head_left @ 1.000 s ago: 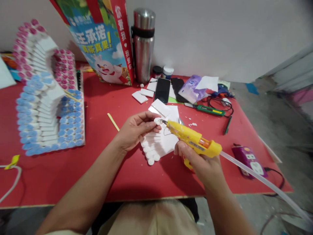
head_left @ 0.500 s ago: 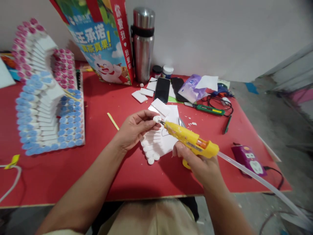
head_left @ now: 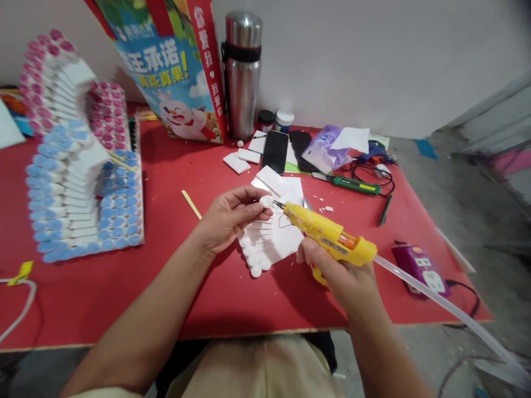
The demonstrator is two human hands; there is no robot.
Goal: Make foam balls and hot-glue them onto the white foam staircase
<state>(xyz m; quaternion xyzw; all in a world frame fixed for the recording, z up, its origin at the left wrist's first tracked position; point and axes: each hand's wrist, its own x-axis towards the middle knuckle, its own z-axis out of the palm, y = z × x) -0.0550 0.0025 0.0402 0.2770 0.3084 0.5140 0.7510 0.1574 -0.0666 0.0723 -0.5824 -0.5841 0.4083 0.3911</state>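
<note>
My left hand (head_left: 230, 216) pinches a small white foam ball (head_left: 266, 202) between thumb and fingers, above a white foam piece (head_left: 274, 239) edged with a row of white balls. My right hand (head_left: 338, 275) grips a yellow hot glue gun (head_left: 332, 237), whose metal nozzle touches the ball. A clear glue stick (head_left: 443, 307) trails out of the gun's back toward the lower right.
On the red table (head_left: 124, 287) stand a pink and blue foam model (head_left: 78, 160) at left, a colourful bag (head_left: 174, 72), a steel flask (head_left: 243, 77), two phones (head_left: 276, 150), a tissue pack (head_left: 327, 149), a green cutter (head_left: 352, 185), a purple power strip (head_left: 421, 271) and white foam blocks (head_left: 243, 159).
The glue gun shifted slightly left, then back right, its nozzle staying at the ball. My left hand has barely moved.
</note>
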